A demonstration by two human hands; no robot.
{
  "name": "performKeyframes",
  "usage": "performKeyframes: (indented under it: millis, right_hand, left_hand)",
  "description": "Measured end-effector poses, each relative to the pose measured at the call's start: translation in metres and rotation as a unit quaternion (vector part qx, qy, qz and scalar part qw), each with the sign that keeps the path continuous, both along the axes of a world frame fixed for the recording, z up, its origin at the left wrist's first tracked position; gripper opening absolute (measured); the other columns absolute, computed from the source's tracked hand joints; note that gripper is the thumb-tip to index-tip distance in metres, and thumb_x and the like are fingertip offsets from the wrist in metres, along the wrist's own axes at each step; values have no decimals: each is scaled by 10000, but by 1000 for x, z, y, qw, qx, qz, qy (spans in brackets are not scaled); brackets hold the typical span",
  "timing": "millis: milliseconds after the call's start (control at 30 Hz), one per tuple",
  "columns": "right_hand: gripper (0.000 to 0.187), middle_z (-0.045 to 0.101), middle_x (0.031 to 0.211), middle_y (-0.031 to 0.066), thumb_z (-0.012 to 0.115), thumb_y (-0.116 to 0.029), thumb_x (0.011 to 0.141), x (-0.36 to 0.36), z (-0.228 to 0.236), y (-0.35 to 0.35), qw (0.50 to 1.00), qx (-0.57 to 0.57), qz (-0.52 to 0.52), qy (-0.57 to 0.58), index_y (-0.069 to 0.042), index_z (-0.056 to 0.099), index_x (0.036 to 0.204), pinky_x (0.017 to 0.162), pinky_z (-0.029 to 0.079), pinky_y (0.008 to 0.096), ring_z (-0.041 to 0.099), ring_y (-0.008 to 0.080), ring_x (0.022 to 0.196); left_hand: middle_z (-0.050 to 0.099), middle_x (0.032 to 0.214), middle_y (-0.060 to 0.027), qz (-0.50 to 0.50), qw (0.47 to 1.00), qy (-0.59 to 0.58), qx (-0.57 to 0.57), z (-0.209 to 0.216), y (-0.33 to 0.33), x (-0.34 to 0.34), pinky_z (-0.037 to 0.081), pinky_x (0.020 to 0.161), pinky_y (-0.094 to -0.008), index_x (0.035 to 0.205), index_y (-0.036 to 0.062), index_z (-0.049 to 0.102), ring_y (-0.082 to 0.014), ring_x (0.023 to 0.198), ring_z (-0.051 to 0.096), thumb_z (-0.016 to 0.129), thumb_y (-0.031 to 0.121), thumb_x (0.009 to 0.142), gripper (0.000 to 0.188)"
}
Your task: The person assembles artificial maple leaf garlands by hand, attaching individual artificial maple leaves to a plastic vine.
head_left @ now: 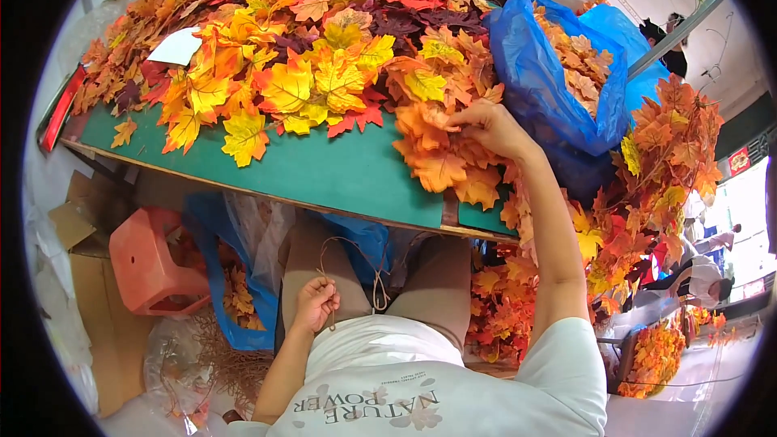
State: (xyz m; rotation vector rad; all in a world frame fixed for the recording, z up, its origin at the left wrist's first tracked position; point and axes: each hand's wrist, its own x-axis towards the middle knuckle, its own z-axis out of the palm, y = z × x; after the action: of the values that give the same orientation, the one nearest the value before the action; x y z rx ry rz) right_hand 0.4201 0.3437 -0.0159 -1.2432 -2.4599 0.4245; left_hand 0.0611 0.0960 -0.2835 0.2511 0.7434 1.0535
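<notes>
My left hand [317, 304] is closed over my lap, its fingers wrapped round a thin brown vine stem [378, 277] that loops up and across my thighs. At the table's right side my right hand [492, 126] is closed in a pinch on an orange artificial maple leaf [427, 123], at the edge of a cluster of orange leaves. More orange leaves [437, 168] lie right below that hand, on the green tabletop [340, 163]. Farther back spreads a big heap of yellow, red and dark purple artificial leaves [312, 85].
A blue plastic bag [530, 73] of orange leaves stands right of my right hand. Leaf garlands [680, 129] hang beyond it. A pink stool [146, 263], a cardboard box [105, 316] and brown stems [231, 356] are at lower left. People [702, 282] are at far right.
</notes>
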Motion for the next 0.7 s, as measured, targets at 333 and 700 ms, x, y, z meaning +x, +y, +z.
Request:
performKeyframes:
  millis: [333, 700]
  right_hand:
    - [413, 644, 980, 167, 524, 116, 708, -40, 29, -1, 991, -23, 82, -105, -29, 625, 1081, 815, 489, 382, 607, 321, 922]
    - [721, 326, 1384, 239, 605, -261, 804, -209, -28, 79, 945, 199, 9, -259, -340, 244, 1423, 1003, 249, 615, 297, 488, 1266]
  left_hand:
    - [596, 770, -62, -19, 1000, -9, -6, -8, 14, 1, 500, 530, -267, 962, 14, 572, -162, 617, 596, 585, 29, 867, 97]
    - [609, 778, -64, -16, 1000, 1, -5, -13, 15, 1, 511, 519, -263, 950, 13, 586, -162, 611, 612, 604, 38, 857, 98]
